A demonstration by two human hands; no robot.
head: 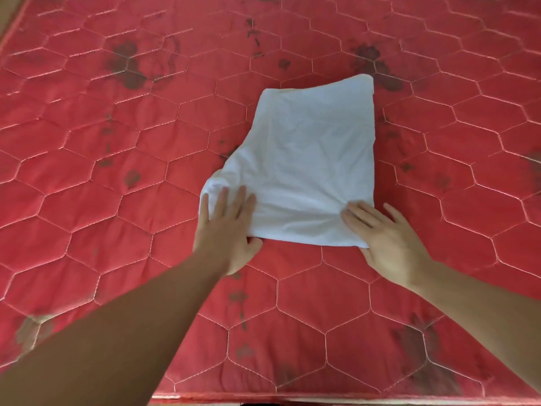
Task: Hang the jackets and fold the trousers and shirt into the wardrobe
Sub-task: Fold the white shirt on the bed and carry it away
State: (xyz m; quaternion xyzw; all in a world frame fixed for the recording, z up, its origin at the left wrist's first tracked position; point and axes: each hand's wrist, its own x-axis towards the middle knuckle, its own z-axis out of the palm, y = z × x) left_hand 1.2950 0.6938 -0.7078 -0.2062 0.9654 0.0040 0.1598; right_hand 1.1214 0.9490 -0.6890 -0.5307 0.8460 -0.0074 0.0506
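Note:
A white shirt lies folded into a rough rectangle on the red quilted mattress. My left hand rests flat on the shirt's near left corner, fingers spread, thumb at the cloth's front edge. My right hand lies flat on the near right corner, fingers spread and pointing left across the fabric. Neither hand is closed around the cloth. The shirt's far edge is narrower than the near one, and its near left corner is bunched under my fingers.
The mattress fills the whole view, with hexagonal stitching and dark flower prints. Its front edge runs along the bottom of the frame. A strip of pale floor or wall shows at the top left corner.

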